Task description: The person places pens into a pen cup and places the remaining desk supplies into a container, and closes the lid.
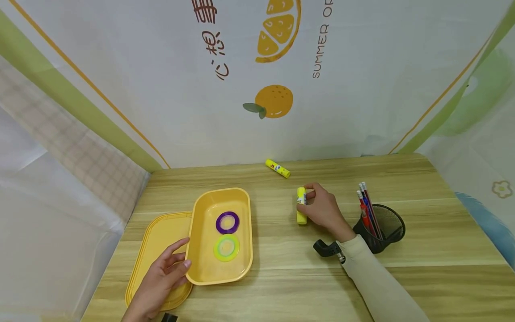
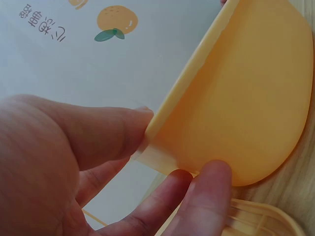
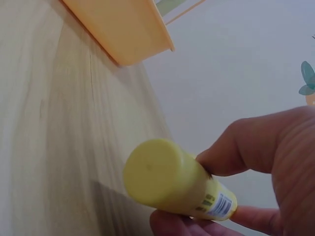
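My left hand (image 1: 161, 273) holds the left side of a yellow plastic box (image 1: 205, 219), thumb at the rim and fingers against the outer wall in the left wrist view. Inside the box lie a purple tape roll (image 1: 219, 223) and a yellow-green tape roll (image 1: 218, 251). To the right of the box, my right hand (image 1: 323, 208) grips a yellow glue stick (image 1: 301, 218) between thumb and fingers. Its round end (image 3: 151, 172) faces the camera in the right wrist view. Another yellow glue stick (image 1: 277, 168) lies near the table's back edge.
A yellow lid (image 1: 154, 243) lies on the wooden table (image 1: 281, 286), partly under the box's left side. Beside my right wrist, a black mesh pen cup (image 1: 376, 243) leans with several pencils (image 1: 367, 208) in it. A printed curtain (image 1: 342, 112) hangs behind the table.
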`<state>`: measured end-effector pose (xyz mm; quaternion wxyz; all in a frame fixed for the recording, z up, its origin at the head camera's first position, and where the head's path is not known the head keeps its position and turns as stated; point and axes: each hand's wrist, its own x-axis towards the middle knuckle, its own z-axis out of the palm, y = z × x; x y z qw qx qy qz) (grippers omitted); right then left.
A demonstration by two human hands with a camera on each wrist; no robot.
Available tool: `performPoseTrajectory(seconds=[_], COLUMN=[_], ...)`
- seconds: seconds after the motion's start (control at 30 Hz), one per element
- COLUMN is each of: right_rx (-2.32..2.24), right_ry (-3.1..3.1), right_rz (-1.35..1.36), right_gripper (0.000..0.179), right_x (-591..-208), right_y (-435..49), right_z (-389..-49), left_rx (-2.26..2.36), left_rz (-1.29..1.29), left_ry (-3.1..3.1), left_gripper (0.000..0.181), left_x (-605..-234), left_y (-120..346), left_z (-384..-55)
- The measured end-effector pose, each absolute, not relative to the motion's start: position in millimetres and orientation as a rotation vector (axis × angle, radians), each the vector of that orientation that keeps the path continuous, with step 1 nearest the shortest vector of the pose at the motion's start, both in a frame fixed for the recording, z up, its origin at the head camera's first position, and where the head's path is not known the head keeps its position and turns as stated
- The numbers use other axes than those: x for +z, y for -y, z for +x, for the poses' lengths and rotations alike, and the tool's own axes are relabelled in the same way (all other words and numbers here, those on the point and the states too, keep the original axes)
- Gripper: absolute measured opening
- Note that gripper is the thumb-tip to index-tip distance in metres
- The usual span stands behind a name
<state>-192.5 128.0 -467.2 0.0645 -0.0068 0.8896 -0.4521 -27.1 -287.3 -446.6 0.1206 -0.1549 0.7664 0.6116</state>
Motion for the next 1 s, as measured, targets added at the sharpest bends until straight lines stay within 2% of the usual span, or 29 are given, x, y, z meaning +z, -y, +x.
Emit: performPoseTrajectory(seconds=[1.0], right_rx=[-1.571], right_ry=[-2.603], right_rz=[-0.167], right_gripper=[0.067], right_x=[-436.8], right_y=[-96.6], right_z=[-179.2], left_rx=[1.803], left_rz=[-0.454], left_ry=[-2.232], left_gripper=[0.061], left_x=[-446.7], left_y=[286.6], left_z=[-27.6])
